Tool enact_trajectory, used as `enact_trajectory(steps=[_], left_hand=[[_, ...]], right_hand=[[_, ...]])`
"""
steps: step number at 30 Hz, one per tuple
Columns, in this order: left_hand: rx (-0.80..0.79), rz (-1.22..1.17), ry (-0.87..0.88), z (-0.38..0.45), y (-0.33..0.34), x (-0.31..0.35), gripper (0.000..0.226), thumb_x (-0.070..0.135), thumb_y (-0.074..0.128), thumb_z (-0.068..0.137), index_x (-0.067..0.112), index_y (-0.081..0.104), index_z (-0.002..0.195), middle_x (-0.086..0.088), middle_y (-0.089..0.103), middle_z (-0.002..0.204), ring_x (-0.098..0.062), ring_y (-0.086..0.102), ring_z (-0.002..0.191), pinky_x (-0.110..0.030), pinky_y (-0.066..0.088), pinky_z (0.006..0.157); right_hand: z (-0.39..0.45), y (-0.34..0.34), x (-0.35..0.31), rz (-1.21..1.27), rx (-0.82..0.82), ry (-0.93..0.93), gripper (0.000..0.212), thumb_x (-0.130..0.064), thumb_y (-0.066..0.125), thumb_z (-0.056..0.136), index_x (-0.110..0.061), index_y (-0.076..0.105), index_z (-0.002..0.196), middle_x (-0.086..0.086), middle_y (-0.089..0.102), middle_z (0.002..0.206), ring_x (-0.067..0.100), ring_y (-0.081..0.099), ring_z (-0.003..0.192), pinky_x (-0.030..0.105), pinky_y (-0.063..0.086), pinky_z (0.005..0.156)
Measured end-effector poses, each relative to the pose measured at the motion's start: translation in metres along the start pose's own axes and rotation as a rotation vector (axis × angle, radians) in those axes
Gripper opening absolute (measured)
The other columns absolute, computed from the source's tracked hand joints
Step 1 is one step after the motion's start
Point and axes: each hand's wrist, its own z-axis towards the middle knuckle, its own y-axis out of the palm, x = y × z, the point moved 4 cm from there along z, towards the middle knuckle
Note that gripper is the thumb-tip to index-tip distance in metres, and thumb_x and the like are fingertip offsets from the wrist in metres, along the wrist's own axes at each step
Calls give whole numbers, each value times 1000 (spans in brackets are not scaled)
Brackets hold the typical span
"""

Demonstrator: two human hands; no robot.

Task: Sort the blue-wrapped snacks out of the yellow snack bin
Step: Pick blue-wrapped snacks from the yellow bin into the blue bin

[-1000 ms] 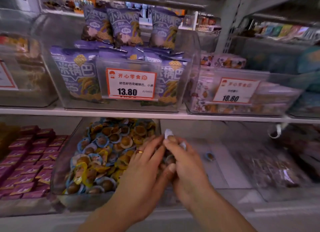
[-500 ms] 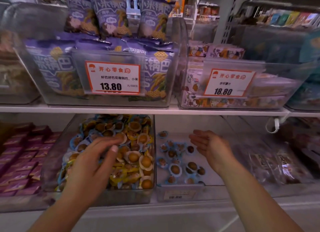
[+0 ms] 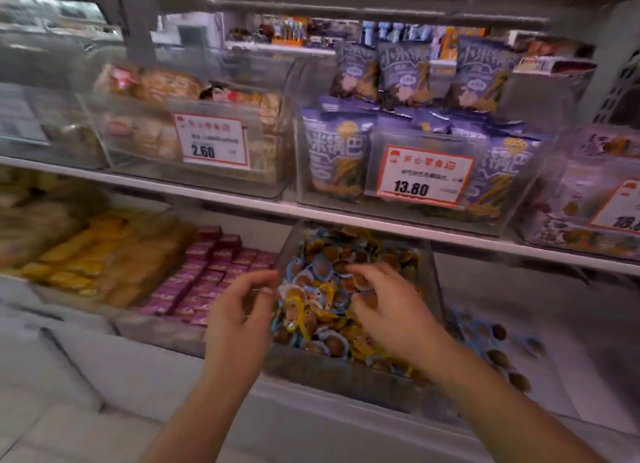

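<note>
A clear snack bin (image 3: 346, 379) on the lower shelf holds a heap of small round snacks in mixed yellow and blue wrappers (image 3: 322, 310). My right hand (image 3: 384, 310) reaches into the heap with fingers bent over the snacks; whether it grips one is blurred. My left hand (image 3: 242, 310), wearing a ring, hovers at the bin's left wall with fingers curled and nothing seen in it. To the right, several blue-wrapped snacks (image 3: 491, 341) lie spread on the floor of the neighbouring bin.
Pink boxes (image 3: 207, 282) fill the bin left of the snack bin, yellow packs (image 3: 97, 258) further left. The upper shelf carries purple bags (image 3: 408, 140) with a 13.80 tag and a cracker bin (image 3: 194, 130) tagged 2.60. The shelf edge (image 3: 311, 213) overhangs the bin.
The view has swung left. My right hand moved from over the right-hand bin into the mixed heap. My left hand shifted from over the heap to the bin's left wall.
</note>
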Motion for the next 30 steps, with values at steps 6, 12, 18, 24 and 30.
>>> enact_trajectory(steps=[6, 12, 18, 24, 30], left_hand=[[81, -161, -35, 19, -11, -10, 31, 3, 54, 94, 29, 71, 91, 8, 73, 76, -6, 64, 61, -16, 45, 50], [100, -308, -84, 36, -10, -9, 34, -1, 51, 90, 26, 73, 86, 4, 74, 77, -7, 65, 61, -15, 46, 51], [52, -303, -89, 33, -5, -8, 32, 0, 53, 91, 25, 73, 86, 5, 73, 77, -7, 66, 63, -16, 47, 51], [33, -253, -74, 28, 5, -6, 33, 1, 53, 90, 28, 72, 84, 6, 73, 76, -14, 65, 62, -29, 51, 52], [-85, 176, 382, 12, 25, 12, 20, 17, 51, 92, 25, 69, 99, 19, 61, 87, 5, 57, 76, -7, 40, 65]], right_hand=[[90, 65, -1, -233, -268, 113, 66, -48, 58, 90, -29, 36, 150, 10, 30, 153, 32, 29, 142, 42, 32, 116], [109, 98, 7, -337, -269, 186, 93, -71, 57, 81, -32, 16, 156, 8, 16, 162, 35, 10, 149, 54, 27, 116], [115, 98, 8, -304, -206, 133, 91, -63, 63, 81, -37, 17, 154, 9, 28, 155, 36, 22, 144, 50, 33, 113], [84, 81, 10, -101, -180, -10, 28, -34, 72, 87, -34, 71, 114, -8, 48, 113, 9, 57, 98, 15, 42, 82], [65, 30, 28, 378, -63, 341, 10, -25, 74, 88, -25, 72, 98, -5, 70, 95, 4, 69, 80, 11, 48, 54]])
